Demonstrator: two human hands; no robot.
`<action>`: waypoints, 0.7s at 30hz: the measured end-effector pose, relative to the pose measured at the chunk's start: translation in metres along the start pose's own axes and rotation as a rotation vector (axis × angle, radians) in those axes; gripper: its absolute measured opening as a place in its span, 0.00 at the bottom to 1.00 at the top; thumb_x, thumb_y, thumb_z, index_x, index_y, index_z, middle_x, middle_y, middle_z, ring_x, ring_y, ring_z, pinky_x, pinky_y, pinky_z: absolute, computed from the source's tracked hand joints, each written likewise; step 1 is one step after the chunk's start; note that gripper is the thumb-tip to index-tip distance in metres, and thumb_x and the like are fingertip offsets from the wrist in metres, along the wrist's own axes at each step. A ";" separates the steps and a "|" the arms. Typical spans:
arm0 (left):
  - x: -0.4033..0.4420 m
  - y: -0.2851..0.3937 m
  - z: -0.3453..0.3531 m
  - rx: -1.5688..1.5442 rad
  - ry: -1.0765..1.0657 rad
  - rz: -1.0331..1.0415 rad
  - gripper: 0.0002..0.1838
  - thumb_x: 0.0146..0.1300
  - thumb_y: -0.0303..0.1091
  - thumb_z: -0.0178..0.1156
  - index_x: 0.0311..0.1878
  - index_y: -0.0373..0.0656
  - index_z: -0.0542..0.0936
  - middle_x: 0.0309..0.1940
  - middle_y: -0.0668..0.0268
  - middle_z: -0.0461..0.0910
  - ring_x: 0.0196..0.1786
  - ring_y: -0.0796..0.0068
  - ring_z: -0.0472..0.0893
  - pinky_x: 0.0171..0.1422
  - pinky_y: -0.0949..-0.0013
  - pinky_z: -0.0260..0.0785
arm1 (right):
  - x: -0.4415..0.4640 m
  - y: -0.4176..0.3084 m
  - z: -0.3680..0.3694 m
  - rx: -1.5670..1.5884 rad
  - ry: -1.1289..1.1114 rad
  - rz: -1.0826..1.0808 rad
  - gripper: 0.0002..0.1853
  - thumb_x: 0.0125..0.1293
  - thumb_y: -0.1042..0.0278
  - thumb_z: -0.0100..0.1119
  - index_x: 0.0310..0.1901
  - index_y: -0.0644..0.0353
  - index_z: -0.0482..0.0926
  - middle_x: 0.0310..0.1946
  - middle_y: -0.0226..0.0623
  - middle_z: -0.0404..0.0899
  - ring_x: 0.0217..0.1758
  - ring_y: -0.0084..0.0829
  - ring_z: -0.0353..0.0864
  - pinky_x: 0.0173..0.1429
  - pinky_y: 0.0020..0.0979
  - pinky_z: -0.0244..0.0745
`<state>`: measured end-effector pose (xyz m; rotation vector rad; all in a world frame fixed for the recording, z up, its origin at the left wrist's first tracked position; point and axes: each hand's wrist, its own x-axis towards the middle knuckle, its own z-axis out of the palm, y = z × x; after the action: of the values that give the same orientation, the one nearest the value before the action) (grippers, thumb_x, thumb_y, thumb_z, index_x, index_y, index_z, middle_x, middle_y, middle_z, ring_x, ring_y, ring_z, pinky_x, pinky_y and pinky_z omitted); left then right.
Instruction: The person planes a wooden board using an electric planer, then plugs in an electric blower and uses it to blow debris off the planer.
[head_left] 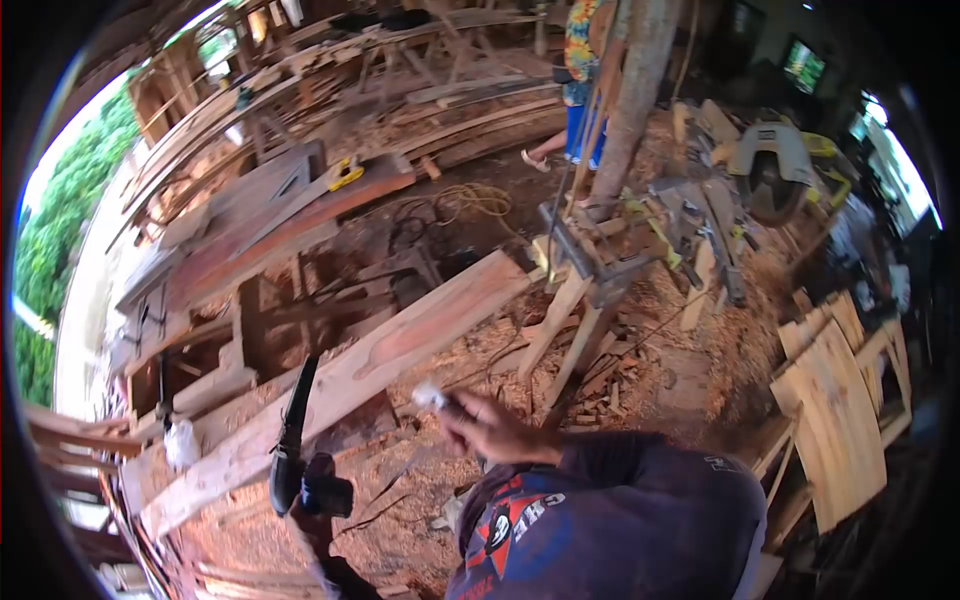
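Observation:
My left hand [308, 524], partly hidden and dark, is closed around a black power tool [289, 455]. The tool has a long narrow blade pointing up and a blocky part near the hand. Beside its blade lies a long wooden plank [390, 350], running diagonally from lower left to upper right. My right hand [492, 432] is in front of my dark shirt, its fingers closed on a small white object [430, 395]. Blur hides what kind of object that is. It appears over the near edge of the plank.
Wood shavings [690, 375] cover the ground. A workbench [250, 235] holds a yellow tool [346, 174]. Near a post [640, 100] stands a person in blue shorts [580, 130]. A circular saw [775, 170] sits at right, above leaning boards [835, 420]. A white bag [181, 445] is at left.

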<state>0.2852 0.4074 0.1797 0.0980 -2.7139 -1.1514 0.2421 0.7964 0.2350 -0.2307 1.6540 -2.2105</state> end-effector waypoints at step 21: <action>0.226 -0.226 0.051 0.231 -0.374 -0.017 0.24 0.49 0.40 0.70 0.48 0.36 0.84 0.33 0.44 0.86 0.38 0.42 0.86 0.47 0.45 0.76 | 0.124 0.046 0.032 -0.054 0.908 -0.088 0.10 0.77 0.62 0.55 0.49 0.60 0.73 0.26 0.25 0.73 0.22 0.18 0.68 0.25 0.26 0.64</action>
<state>0.0508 0.2557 0.0171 -0.0710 -3.1737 -0.9334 0.1481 0.7088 0.1899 0.8234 2.1384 -2.5063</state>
